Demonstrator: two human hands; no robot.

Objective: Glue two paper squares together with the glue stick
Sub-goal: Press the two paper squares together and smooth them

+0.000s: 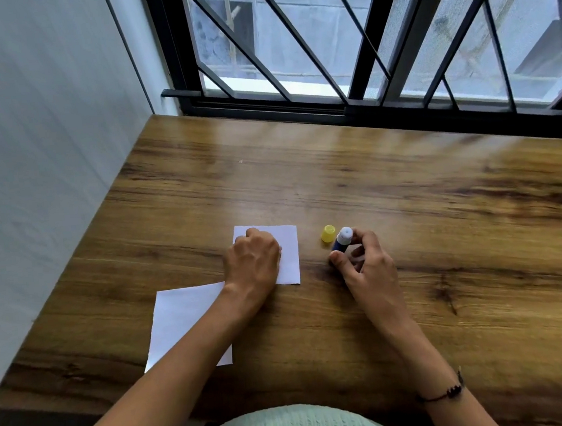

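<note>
Two white paper squares lie flat on the wooden table [392,202]. The farther square [289,256] sits mid-table, and my left hand [254,258] rests on its left part as a loose fist, pressing it down. The nearer square [180,322] lies to the front left, partly under my left forearm. My right hand [363,266] holds a blue glue stick [341,240] upright, its white glue tip bare and pointing up. The stick's yellow cap [328,233] stands on the table just left of it, apart from both papers.
A white wall runs along the table's left edge. A black barred window frame [297,108] closes off the far edge. The table's front edge is close to my body.
</note>
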